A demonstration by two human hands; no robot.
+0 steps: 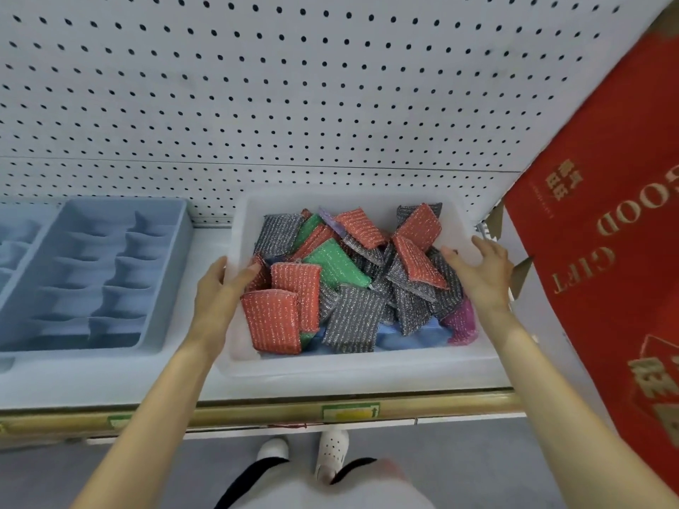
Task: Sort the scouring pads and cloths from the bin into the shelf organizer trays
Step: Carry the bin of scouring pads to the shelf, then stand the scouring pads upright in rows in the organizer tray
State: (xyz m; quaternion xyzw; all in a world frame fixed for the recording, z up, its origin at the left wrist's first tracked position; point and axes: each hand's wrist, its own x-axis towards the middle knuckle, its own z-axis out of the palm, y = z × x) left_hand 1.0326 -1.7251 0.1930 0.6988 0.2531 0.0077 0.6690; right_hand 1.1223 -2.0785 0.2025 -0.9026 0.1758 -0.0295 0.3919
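Note:
A translucent white bin (352,365) sits on the shelf, full of several scouring pads: red (273,321), grey (352,319), green (336,264) and one purple (461,321), with blue cloths (411,334) underneath. My left hand (220,292) grips the bin's left rim, thumb inside against a red pad. My right hand (481,268) lies on the bin's right rim with fingers spread. A blue organizer tray (167,288) with several empty compartments stands left of the bin.
A white pegboard wall (294,86) backs the shelf. A red gift bag (606,251) hangs at the right, close to my right hand. A second blue tray (14,236) shows at the far left. The shelf's gold front edge (257,413) runs below the bin.

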